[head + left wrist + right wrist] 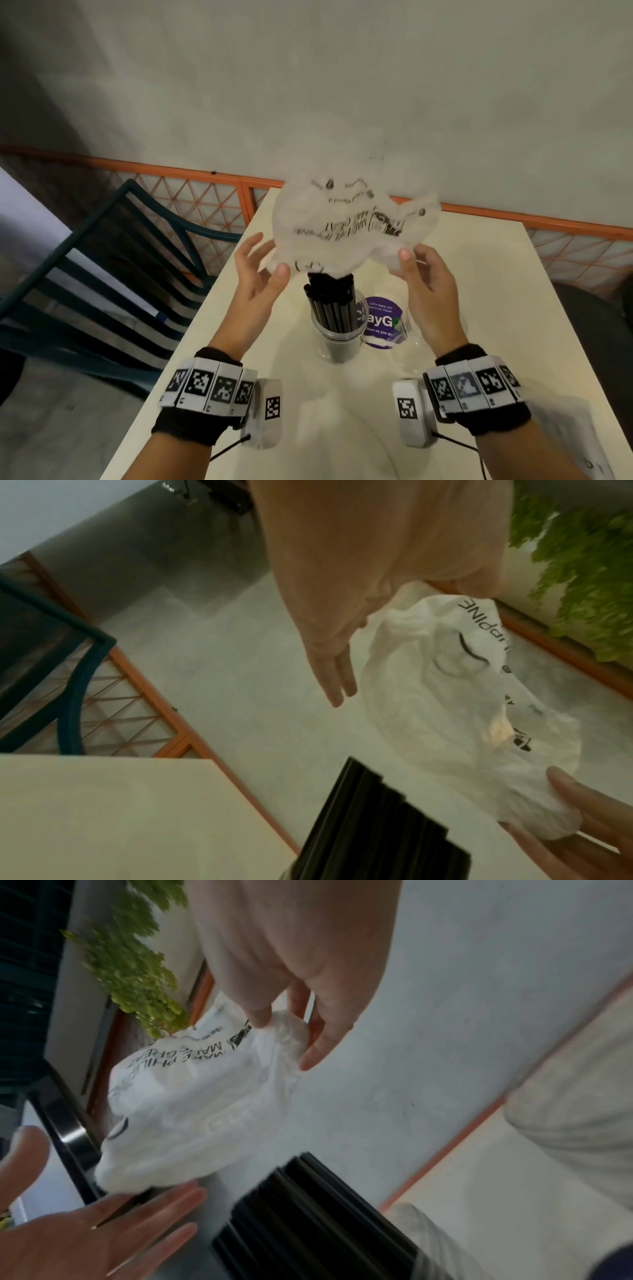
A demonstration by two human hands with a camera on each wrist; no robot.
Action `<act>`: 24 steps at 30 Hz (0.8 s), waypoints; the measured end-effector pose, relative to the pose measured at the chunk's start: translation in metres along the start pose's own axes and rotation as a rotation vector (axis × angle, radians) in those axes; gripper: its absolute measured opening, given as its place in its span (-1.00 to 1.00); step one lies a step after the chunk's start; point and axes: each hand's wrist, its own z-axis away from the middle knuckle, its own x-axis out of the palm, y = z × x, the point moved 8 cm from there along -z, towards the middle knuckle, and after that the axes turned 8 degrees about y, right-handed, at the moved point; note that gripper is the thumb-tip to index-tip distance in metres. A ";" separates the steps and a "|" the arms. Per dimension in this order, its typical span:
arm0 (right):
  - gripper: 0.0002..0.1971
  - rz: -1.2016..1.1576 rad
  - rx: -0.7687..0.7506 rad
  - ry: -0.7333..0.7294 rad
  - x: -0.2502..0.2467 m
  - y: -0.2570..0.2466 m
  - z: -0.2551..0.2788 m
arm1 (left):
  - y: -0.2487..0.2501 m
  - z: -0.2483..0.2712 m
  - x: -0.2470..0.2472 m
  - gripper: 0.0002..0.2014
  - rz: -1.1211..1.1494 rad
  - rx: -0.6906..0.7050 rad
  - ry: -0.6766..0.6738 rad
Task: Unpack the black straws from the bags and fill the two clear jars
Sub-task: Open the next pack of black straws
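Observation:
A crumpled white plastic bag [346,226] with black print hangs in the air above a clear jar [337,346] packed with upright black straws [330,305]. My right hand [407,260] pinches the bag's right end between thumb and fingers; the right wrist view shows that pinch [284,1039]. My left hand [269,255] is at the bag's left end with straight fingers [334,674], only touching it. The straw tops [377,826] stand just below the bag. A second clear jar [411,346] stands to the right, partly behind my right wrist; I cannot tell what is in it.
The jars stand on a cream table [496,274] with a round purple sticker [383,318] between them. A pale plastic sheet [579,442] lies at the front right edge. A dark teal chair [102,267] and an orange lattice rail [191,205] flank the left side.

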 end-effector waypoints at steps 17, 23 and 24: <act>-0.46 0.029 0.010 -0.509 0.029 -0.058 0.081 | 0.071 0.065 -0.064 -0.74 -0.434 0.349 0.384; -0.41 0.188 -0.219 -0.572 0.054 -0.070 0.118 | 0.076 0.109 -0.075 -0.49 -0.662 0.458 0.301; -0.34 0.268 -0.264 -0.678 0.066 -0.071 0.129 | 0.071 0.114 -0.075 -0.43 -0.676 0.432 0.284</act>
